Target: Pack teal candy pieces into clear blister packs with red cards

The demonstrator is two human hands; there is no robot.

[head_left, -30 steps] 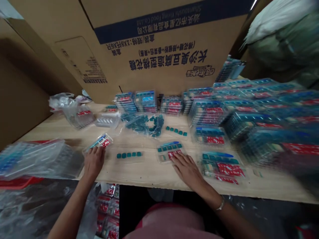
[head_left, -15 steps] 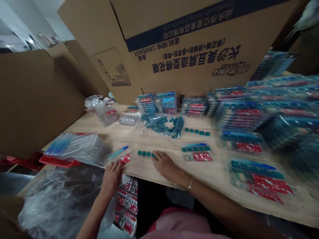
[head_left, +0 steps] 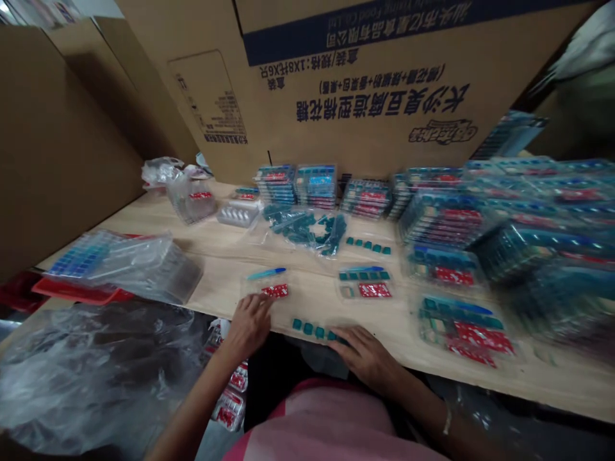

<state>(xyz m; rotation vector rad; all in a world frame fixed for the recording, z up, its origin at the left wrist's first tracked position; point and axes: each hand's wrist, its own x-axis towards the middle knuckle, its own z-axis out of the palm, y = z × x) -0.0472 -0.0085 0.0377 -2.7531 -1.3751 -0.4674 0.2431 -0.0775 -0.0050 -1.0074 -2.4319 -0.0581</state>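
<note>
Our right hand (head_left: pixel 368 357), its fingers narrowed, holds a strip of green cubes (head_left: pixel 308 329) by the right end at the near edge of the surface (head_left: pixel 211 275). Our left hand (head_left: pixel 250 323) touches the near side of a clear tray (head_left: pixel 252 287) bearing a blue pick (head_left: pixel 267 273) and a red packet (head_left: pixel 275 291); we cannot tell whether it grips.

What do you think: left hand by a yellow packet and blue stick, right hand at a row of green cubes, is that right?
Nearly: the head view shows the packet by the left hand is red, not yellow. The blue stick is there; the right hand is at a row of green cubes.
</note>
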